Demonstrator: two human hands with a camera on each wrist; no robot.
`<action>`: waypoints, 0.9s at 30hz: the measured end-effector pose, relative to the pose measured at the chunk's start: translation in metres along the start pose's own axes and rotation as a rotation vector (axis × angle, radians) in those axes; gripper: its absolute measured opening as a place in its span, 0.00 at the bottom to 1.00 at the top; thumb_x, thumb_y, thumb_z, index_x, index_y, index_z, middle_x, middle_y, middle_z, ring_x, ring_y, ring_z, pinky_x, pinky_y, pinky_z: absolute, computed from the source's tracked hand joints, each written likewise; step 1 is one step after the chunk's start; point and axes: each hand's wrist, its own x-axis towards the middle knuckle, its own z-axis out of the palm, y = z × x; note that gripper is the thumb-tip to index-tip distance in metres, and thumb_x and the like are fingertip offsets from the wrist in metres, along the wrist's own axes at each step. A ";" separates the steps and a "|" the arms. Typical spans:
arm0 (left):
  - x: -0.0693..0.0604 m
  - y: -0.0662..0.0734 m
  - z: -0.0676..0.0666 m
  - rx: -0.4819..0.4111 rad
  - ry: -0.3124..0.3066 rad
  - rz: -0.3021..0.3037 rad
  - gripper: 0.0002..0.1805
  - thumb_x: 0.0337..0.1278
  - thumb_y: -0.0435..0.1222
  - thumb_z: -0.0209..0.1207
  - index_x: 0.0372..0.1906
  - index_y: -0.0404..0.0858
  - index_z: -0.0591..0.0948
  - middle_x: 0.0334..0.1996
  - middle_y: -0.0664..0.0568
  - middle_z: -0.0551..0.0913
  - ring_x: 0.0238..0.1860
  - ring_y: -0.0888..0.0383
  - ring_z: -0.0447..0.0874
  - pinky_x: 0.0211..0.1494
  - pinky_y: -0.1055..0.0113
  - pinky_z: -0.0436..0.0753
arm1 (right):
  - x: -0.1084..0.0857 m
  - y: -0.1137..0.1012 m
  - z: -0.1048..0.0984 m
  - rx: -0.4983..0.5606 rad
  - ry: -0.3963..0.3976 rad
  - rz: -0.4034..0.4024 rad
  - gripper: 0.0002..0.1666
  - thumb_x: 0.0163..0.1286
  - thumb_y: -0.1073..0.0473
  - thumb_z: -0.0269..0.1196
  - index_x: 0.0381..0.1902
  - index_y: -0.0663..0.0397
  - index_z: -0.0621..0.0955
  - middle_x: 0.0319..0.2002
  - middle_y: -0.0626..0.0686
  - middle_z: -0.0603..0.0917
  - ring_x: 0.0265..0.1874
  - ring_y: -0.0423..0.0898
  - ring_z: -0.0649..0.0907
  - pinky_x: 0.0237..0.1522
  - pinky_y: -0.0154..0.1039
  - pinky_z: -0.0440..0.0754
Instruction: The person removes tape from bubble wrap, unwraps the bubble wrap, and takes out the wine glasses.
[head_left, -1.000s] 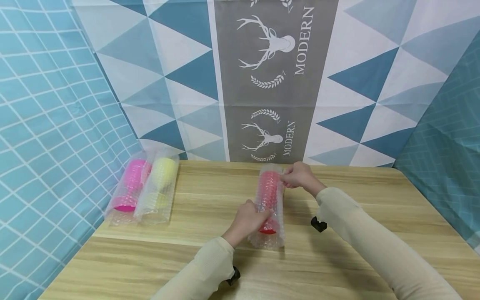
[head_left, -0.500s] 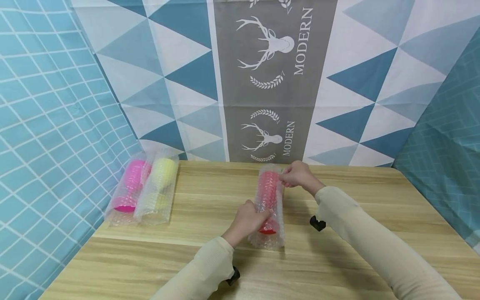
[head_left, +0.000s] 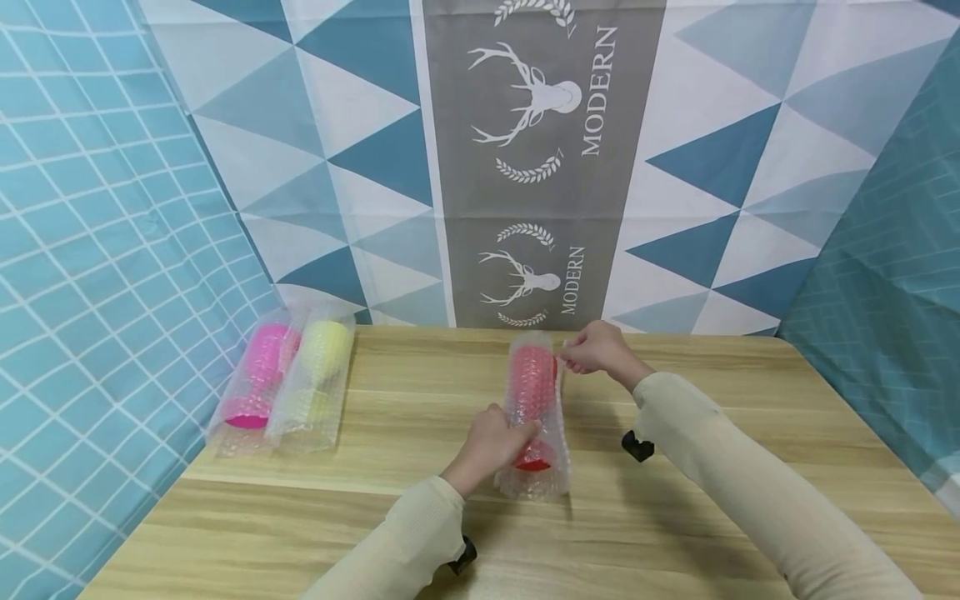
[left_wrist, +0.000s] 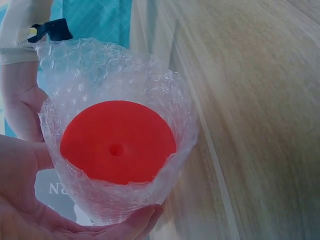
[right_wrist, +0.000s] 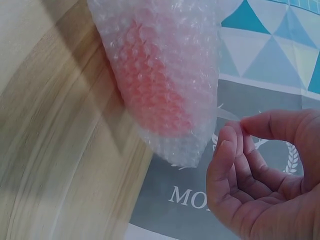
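A red goblet-shaped object (left_wrist: 120, 142) with a round flat base lies in a bubble wrap sleeve (right_wrist: 150, 75) on the wooden table. My left hand (head_left: 487, 446) grips the wrapped object near its base end, thumb on top. In the left wrist view, my left hand (left_wrist: 30, 200) curls round the wrap's side and the red base faces the camera. At the sleeve's far right edge, my right hand (head_left: 596, 348) pinches a thin clear strip (right_wrist: 229, 115) between thumb and index finger. Whether that strip is tape or loose film, I cannot tell.
At the table's (head_left: 420, 383) far left lie a bubble-wrapped pink object (head_left: 262, 367) and a bubble-wrapped yellow one (head_left: 326, 354), side by side. A patterned cloth (head_left: 390, 167) hangs behind the table, and blue tiled-print cloth (head_left: 90, 233) borders the left.
A small gap has opened between my right fingers and the sleeve, and a red edge shows at its right side. My left hand keeps its grip. The head view has shifted slightly.
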 end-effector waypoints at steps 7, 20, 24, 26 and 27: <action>0.000 -0.004 -0.001 -0.027 0.001 -0.009 0.23 0.58 0.47 0.58 0.41 0.27 0.75 0.33 0.44 0.74 0.28 0.55 0.73 0.24 0.68 0.75 | -0.002 0.010 -0.006 -0.013 -0.001 0.001 0.14 0.62 0.59 0.60 0.32 0.67 0.85 0.19 0.48 0.85 0.17 0.36 0.81 0.29 0.31 0.86; 0.000 -0.005 -0.001 -0.035 0.004 -0.009 0.17 0.57 0.45 0.59 0.29 0.33 0.74 0.32 0.45 0.73 0.23 0.57 0.68 0.19 0.70 0.68 | -0.010 0.050 -0.016 0.021 -0.025 0.047 0.15 0.63 0.60 0.60 0.35 0.71 0.83 0.22 0.51 0.87 0.19 0.36 0.83 0.32 0.35 0.87; 0.001 -0.005 -0.001 -0.045 0.010 -0.019 0.17 0.57 0.45 0.59 0.29 0.34 0.74 0.33 0.45 0.73 0.23 0.57 0.68 0.19 0.70 0.68 | -0.011 0.062 -0.016 0.019 -0.032 0.067 0.16 0.64 0.60 0.60 0.38 0.72 0.82 0.22 0.50 0.86 0.20 0.36 0.82 0.31 0.33 0.87; 0.001 -0.005 0.000 -0.051 0.016 -0.019 0.16 0.57 0.45 0.59 0.29 0.34 0.74 0.33 0.45 0.73 0.23 0.57 0.68 0.19 0.70 0.68 | -0.010 0.068 -0.016 0.022 -0.042 0.081 0.16 0.64 0.60 0.60 0.39 0.72 0.82 0.23 0.49 0.86 0.20 0.35 0.82 0.32 0.34 0.87; 0.001 -0.005 0.000 -0.053 0.019 -0.017 0.16 0.57 0.45 0.59 0.29 0.34 0.74 0.32 0.45 0.73 0.23 0.57 0.67 0.19 0.70 0.68 | -0.010 0.071 -0.015 0.027 -0.048 0.086 0.17 0.64 0.60 0.59 0.39 0.73 0.82 0.23 0.49 0.86 0.20 0.35 0.82 0.32 0.34 0.87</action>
